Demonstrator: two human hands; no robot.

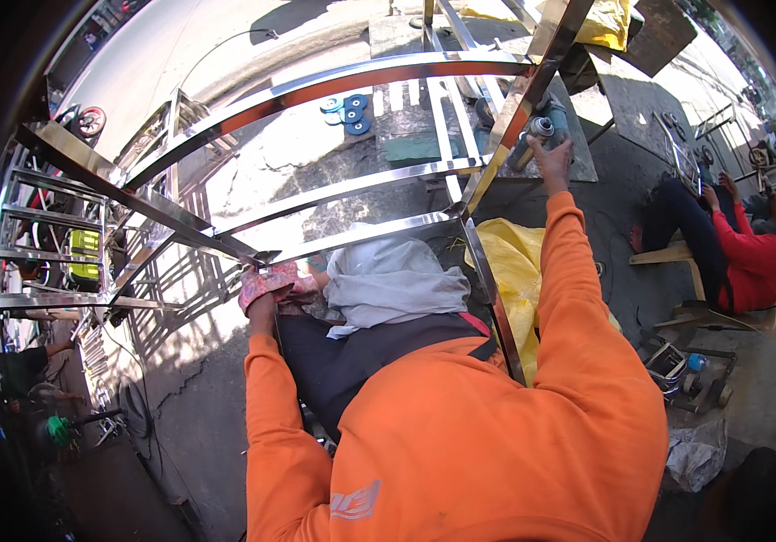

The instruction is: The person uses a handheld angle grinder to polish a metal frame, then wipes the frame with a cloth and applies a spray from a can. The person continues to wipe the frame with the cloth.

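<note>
A shiny metal frame of square tubes [352, 187] stands tilted in front of me, over my lap. At its lower left corner, my left hand [260, 300] is closed on a pink patterned cloth [293, 284], which lies against the tube joint. The tube hides part of those fingers. My right hand [553, 164] reaches past the frame's right side, thumb and fingers around a grey cylindrical tool with a round metal end [541, 127]. The tool's kind is unclear. Across my lap lies a grey cloth [397, 278].
Several blue discs [356, 115] lie on the ground beyond the frame. A yellow sack [510, 262] is by my right side. Another metal frame [54, 221] stands at left. A person in red [753, 257] sits at right. Cables cross the ground at left.
</note>
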